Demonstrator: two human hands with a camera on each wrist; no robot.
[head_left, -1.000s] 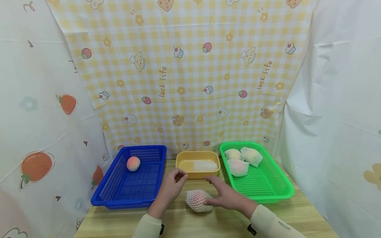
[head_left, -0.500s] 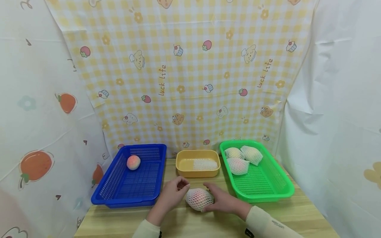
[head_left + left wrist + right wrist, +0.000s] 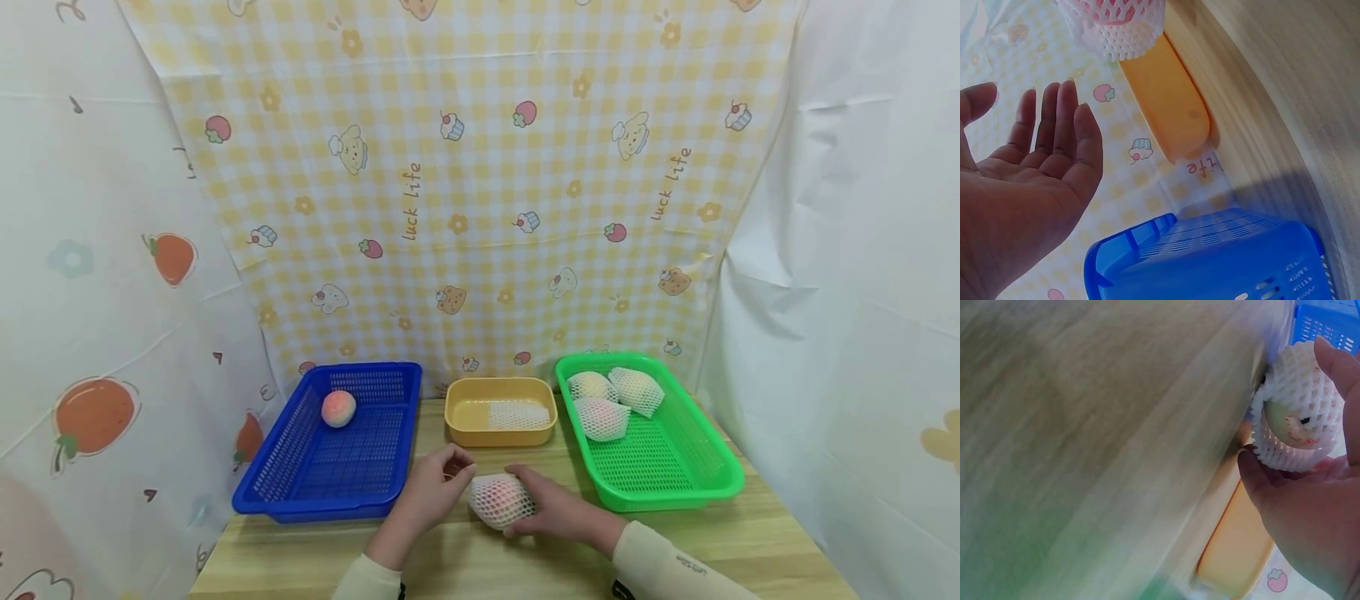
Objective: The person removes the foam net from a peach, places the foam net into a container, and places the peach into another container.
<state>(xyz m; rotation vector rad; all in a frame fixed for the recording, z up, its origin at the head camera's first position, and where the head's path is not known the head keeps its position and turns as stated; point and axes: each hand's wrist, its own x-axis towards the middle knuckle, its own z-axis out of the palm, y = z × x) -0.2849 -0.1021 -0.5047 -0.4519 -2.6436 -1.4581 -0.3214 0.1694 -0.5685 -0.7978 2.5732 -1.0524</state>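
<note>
A peach in a white foam net sleeve [image 3: 497,502] sits low over the middle of the table, in front of the yellow box. My right hand [image 3: 555,508] grips its right side, thumb on the near side and fingers on the far side. In the right wrist view the net's end gapes, showing the pale bottom of the peach [image 3: 1288,425]. My left hand [image 3: 435,487] is just left of the netted peach and holds nothing. Its fingers [image 3: 1088,134] are loosely bent and apart from the net in the left wrist view.
A blue basket [image 3: 322,507] at left holds one bare peach [image 3: 339,408]. The yellow box [image 3: 465,435] at the back contains flat foam nets [image 3: 519,415]. At right a green basket [image 3: 675,500] holds several netted fruits [image 3: 602,419]. A patterned cloth [image 3: 480,192] hangs behind.
My right hand has moved slightly left and closed onto the netted peach, which it was only beside a second ago. My left hand has come lower, nearer the peach.
</note>
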